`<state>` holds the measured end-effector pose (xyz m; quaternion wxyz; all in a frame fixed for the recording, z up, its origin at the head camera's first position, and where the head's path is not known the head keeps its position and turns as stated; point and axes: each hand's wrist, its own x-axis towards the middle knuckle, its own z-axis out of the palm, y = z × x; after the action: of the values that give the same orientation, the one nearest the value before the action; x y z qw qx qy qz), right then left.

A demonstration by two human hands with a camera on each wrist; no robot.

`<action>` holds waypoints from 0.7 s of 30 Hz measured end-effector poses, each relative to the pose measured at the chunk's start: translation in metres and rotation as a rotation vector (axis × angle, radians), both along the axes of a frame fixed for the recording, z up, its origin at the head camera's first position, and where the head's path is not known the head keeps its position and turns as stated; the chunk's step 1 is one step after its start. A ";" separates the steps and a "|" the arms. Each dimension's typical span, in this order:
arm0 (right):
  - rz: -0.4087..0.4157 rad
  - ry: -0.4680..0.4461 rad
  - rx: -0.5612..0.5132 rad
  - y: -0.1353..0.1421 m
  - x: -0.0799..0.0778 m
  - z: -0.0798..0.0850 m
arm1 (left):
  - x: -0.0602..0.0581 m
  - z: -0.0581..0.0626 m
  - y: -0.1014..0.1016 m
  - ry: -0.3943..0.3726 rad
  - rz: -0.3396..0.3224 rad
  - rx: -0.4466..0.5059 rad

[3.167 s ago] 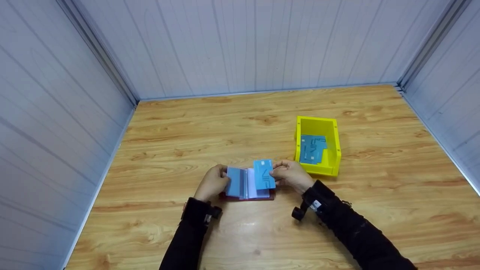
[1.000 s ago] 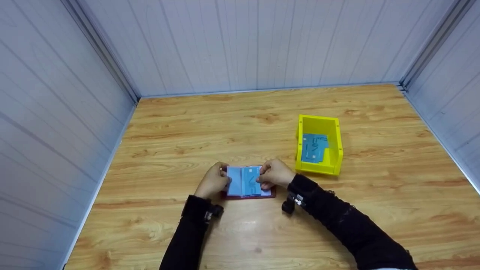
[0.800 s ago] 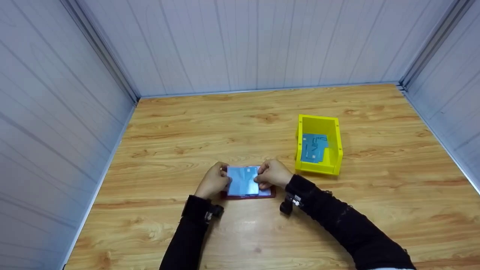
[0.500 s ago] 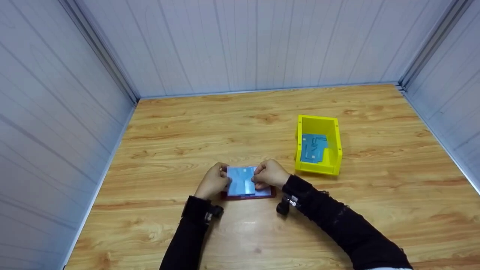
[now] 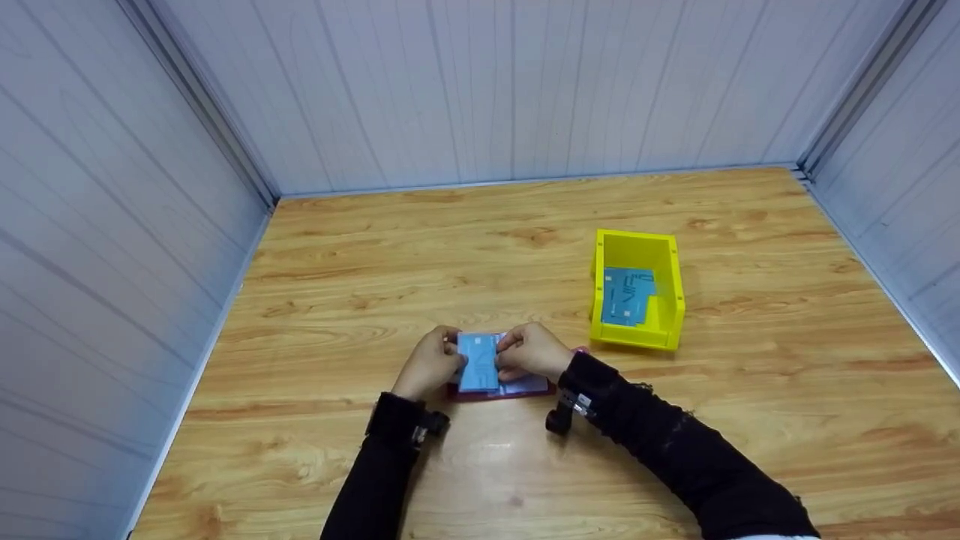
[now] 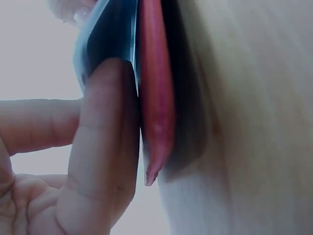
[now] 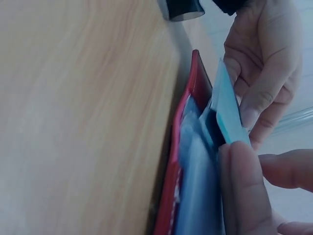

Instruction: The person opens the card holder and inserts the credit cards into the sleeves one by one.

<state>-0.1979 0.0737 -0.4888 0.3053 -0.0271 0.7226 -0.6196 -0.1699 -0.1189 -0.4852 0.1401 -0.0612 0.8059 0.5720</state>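
Observation:
A red card holder [image 5: 514,395] lies spread on the table, its clear plastic sleeves [image 5: 531,384] facing up. On its left side is a pale blue card [image 5: 478,367] with a small chip mark. My right hand [image 5: 536,352] pinches this card by its right edge; in the right wrist view its fingers [image 7: 247,176] close on the card [image 7: 230,107]. At the left edge, my left hand [image 5: 427,367] grips a sleeve, thumb on top. The left wrist view shows its thumb [image 6: 102,132] next to the red cover [image 6: 157,98]. The sleeve's mouth is hidden by the right fingers.
A yellow bin [image 5: 637,336] stands behind and to the right, holding several blue cards [image 5: 628,296]. Pale panelled walls [image 5: 480,90] border the wooden table [image 5: 420,255] at the back and sides. A small pink piece [image 5: 581,349] shows behind the right wrist.
The right hand has brought the blue card from the holder's right side leftward, over and then along the left sleeve. The left hand has stayed at the left edge. The bin stands as before.

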 end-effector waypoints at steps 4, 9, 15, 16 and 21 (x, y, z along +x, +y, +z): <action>0.011 0.031 -0.010 -0.002 0.002 0.001 | 0.001 0.001 0.000 0.033 -0.004 -0.032; 0.019 0.041 -0.006 -0.001 0.003 0.003 | 0.001 0.000 0.000 0.070 -0.013 -0.058; 0.031 0.032 0.042 0.002 0.001 0.003 | 0.001 0.000 0.001 0.084 -0.028 -0.099; 0.033 0.036 0.055 0.002 0.001 0.003 | 0.001 0.000 0.001 0.081 -0.032 -0.107; 0.048 0.060 0.094 0.006 -0.001 0.001 | 0.004 0.002 0.001 0.105 -0.058 -0.205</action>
<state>-0.1989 0.0797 -0.4874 0.2991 -0.0484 0.7588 -0.5766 -0.1655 -0.1180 -0.4831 0.1071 -0.0218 0.8677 0.4849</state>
